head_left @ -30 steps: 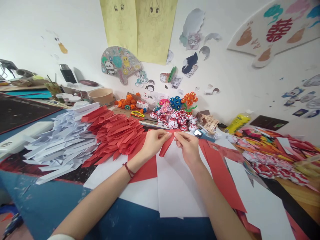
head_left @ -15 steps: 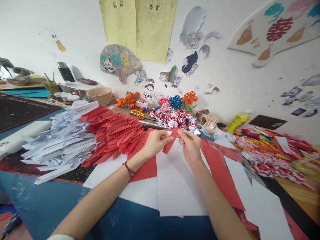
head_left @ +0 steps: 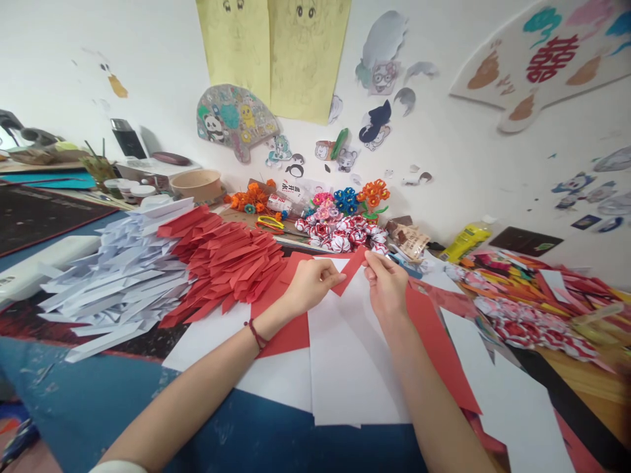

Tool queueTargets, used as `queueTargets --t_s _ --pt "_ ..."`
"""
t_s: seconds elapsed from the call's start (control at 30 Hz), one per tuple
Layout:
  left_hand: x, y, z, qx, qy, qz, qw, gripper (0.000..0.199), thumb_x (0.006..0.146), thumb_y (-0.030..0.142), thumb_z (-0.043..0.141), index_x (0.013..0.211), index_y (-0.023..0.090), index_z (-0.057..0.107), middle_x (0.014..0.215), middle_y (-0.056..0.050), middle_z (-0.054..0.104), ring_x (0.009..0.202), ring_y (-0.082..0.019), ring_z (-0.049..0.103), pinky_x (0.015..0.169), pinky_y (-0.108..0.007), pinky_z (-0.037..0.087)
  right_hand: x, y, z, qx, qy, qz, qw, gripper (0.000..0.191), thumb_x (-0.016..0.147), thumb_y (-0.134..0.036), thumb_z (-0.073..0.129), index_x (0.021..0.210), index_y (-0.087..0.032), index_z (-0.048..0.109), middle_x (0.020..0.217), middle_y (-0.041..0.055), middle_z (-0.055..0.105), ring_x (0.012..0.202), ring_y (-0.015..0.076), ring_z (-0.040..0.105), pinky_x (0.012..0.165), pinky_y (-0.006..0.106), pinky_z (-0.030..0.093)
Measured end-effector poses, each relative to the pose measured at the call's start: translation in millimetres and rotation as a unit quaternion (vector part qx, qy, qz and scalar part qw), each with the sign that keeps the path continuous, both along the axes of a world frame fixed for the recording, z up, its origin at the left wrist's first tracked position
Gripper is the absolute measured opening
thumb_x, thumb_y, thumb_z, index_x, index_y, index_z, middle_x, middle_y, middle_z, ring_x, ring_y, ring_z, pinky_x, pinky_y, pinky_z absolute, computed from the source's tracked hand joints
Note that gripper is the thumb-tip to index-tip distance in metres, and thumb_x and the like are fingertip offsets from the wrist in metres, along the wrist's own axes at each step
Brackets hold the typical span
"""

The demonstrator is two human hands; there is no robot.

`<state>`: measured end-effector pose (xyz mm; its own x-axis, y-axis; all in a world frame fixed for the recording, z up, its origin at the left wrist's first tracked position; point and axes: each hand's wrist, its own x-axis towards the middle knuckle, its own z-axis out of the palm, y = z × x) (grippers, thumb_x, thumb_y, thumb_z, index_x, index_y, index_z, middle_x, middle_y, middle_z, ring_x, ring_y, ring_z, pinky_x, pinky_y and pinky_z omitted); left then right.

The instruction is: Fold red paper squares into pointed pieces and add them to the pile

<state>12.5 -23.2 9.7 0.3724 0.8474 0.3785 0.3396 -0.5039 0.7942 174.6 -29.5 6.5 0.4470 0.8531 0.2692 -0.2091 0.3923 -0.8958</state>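
Note:
A short red paper strip (head_left: 351, 270) is held slantwise between my two hands, above the white paper sheets (head_left: 352, 368). Its lower left side is pinched by my left hand (head_left: 313, 284), thumb against curled fingers. My right hand (head_left: 387, 279) grips the strip's upper right end between thumb and fingertips. Red paper (head_left: 283, 338) lies under my left wrist, and another red sheet (head_left: 438, 348) runs beneath my right forearm. To the left of my hands are a heap of folded red strips (head_left: 227, 259) and a heap of folded white strips (head_left: 128, 276).
Red-and-white paper flowers (head_left: 340, 233) and small coloured flowers (head_left: 348, 200) sit along the wall. A tan bowl (head_left: 197, 186) and a black flask (head_left: 127, 139) stand at back left. On the right are a yellow bottle (head_left: 468, 240) and piled coloured strips (head_left: 522, 269).
My right hand has shifted a little to the right. The red strip has moved right with it, and more of its length shows between my hands. The paper heaps stay put.

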Motion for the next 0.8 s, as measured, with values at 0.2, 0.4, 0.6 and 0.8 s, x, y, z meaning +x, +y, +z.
queueTargets --t_s 0.2,0.4,0.6,0.8 --pt "-0.8 -2.6 2.0 -0.008 0.004 -0.005 1.0 0.026 0.084 0.035 0.058 0.069 0.015 0.066 0.07 -0.003 0.07 0.064 -0.013 0.059 0.065 -0.023 0.042 5.2 3.8 0.1 0.001 0.014 -0.021 1.0 0.023 0.062 -0.033 0.08 0.07 -0.015 0.069 0.06 -0.0012 0.055 0.049 0.006 0.038 0.047 0.024 0.031" --pt "-1.4 -3.3 0.9 0.008 0.027 0.001 1.0 0.033 0.089 0.029 0.049 0.061 0.015 0.057 0.062 -0.002 0.065 0.058 -0.011 0.055 0.06 -0.021 0.037 6.6 3.0 1.7 -0.004 0.044 -0.024 0.999 0.022 0.061 -0.03 0.08 0.07 -0.014 0.068 0.06 -0.0017 0.055 0.048 0.0046 0.037 0.045 0.023 0.03" --pt "-1.1 -3.2 -2.0 0.004 0.068 -0.021 0.997 0.033 0.091 0.029 0.043 0.064 0.016 0.056 0.056 0.0 0.059 0.055 -0.011 0.053 0.057 -0.021 0.035 5.1 0.8 3.1 -0.01 0.029 -0.028 0.999 0.023 0.062 -0.033 0.079 0.071 -0.015 0.066 0.062 -0.0022 0.055 0.047 0.0048 0.037 0.045 0.024 0.03" --pt "-3.8 1.8 -1.0 0.046 0.022 0.005 0.999 0.021 0.088 0.03 0.049 0.078 0.017 0.063 0.078 -0.001 0.067 0.068 -0.012 0.056 0.064 -0.021 0.039 -2.1 -1.6 2.3 -0.025 -0.01 0.017 0.999 0.021 0.066 -0.034 0.076 0.067 -0.015 0.066 0.061 -0.001 0.057 0.047 0.006 0.038 0.046 0.025 0.03"
